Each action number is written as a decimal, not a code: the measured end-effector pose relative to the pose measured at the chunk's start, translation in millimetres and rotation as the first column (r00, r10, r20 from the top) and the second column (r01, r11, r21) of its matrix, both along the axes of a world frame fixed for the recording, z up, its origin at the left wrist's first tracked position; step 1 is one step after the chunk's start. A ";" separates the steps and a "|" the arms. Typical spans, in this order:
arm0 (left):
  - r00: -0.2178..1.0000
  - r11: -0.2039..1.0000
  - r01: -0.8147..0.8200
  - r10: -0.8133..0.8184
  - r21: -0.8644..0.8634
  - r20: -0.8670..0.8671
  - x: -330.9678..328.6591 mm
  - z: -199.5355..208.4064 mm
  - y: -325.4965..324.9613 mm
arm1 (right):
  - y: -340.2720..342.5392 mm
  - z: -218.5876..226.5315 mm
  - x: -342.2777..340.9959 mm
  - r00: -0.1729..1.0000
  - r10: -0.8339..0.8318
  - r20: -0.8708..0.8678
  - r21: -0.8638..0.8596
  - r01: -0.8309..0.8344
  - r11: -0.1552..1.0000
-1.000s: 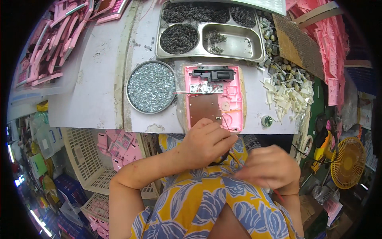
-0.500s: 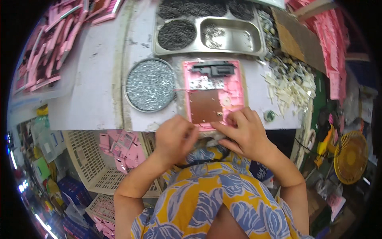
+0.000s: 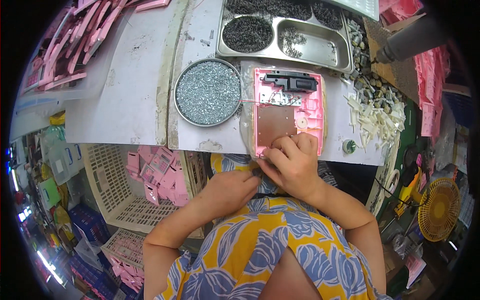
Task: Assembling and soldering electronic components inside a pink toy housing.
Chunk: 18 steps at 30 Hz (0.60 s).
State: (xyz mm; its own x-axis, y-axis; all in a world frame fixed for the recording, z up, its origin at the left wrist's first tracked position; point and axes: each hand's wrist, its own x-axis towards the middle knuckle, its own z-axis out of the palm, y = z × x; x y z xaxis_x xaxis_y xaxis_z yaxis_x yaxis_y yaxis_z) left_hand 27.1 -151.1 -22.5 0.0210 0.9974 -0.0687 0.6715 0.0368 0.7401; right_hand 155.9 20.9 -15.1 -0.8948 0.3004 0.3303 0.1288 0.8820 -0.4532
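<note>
A pink plastic casing lies open on the table in front of me. A black plastic part sits in its far end, with a brown circuit board and thin wires nearer me. My right hand is closed at the casing's near edge, thumb and fingers pinched together over its near left corner; anything between the fingertips is hidden. Below the table edge, close to my body, my left hand is closed with its fingers curled together; what they may hold is hidden.
A round dish of small silvery screws stands left of the casing. Behind it is a metal tray of dark springs. White plastic pieces are heaped at right, under a grey cylindrical tool. A crate of pink parts stands below left.
My left hand has drawn back from the casing's near edge, down toward my body. My right hand has stayed at the casing, its fingers now over the near left corner. The view has shifted.
</note>
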 end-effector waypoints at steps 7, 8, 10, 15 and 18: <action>0.995 0.936 -0.103 0.101 0.335 0.025 -44.0 -5.7 40.7 | 9.0 36.5 -4.9 0.990 0.084 0.110 0.002 -0.085 0.996; 0.996 0.928 -0.081 0.084 0.364 0.010 -47.5 -9.3 42.1 | 21.8 45.9 -8.6 0.987 0.142 0.075 -0.059 -0.138 0.989; 0.999 0.914 -0.030 0.040 0.404 -0.016 -51.8 -11.7 42.3 | 48.0 62.0 -18.0 0.970 0.245 0.006 -0.190 -0.239 0.952; 0.999 0.918 -0.032 0.042 0.395 -0.016 -49.6 -9.5 44.4 | 152.4 78.5 -140.6 0.970 0.079 -0.231 0.099 -0.058 0.993; 1.000 0.919 -0.032 0.029 0.392 0.011 -49.3 -11.5 47.7 | 221.8 50.8 -227.7 0.969 -0.046 -0.243 0.237 0.106 0.966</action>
